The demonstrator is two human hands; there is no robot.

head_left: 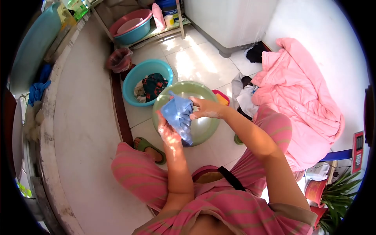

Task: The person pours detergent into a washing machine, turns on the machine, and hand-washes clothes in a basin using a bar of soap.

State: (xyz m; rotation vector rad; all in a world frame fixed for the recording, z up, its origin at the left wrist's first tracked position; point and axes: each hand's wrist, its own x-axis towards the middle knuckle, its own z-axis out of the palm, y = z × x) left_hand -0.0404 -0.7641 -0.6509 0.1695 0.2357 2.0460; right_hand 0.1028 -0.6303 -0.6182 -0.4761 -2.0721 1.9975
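A wet-looking blue cloth (178,113) is bunched up over the green basin (211,127); its folds hide what kind of piece it is. My left hand (169,132) holds it from the left and below, with the fingers partly behind the fabric. At the cloth's right edge, my right hand (205,108) grips it between thumb and curved fingers. White suds cling to both hands. Inside the basin, pale liquid shows around the cloth. Just behind on the left stands a turquoise basin (128,92) with dark, red-patterned clothes (154,86) in it.
A pink padded jacket (299,94) is heaped on the right, beside white and dark clothes (246,96). A red-and-yellow object (222,98) lies behind the green basin. Shelves at the back hold basins (135,36) and a pink bottle (158,17). Potted plants (340,196) stand lower right.
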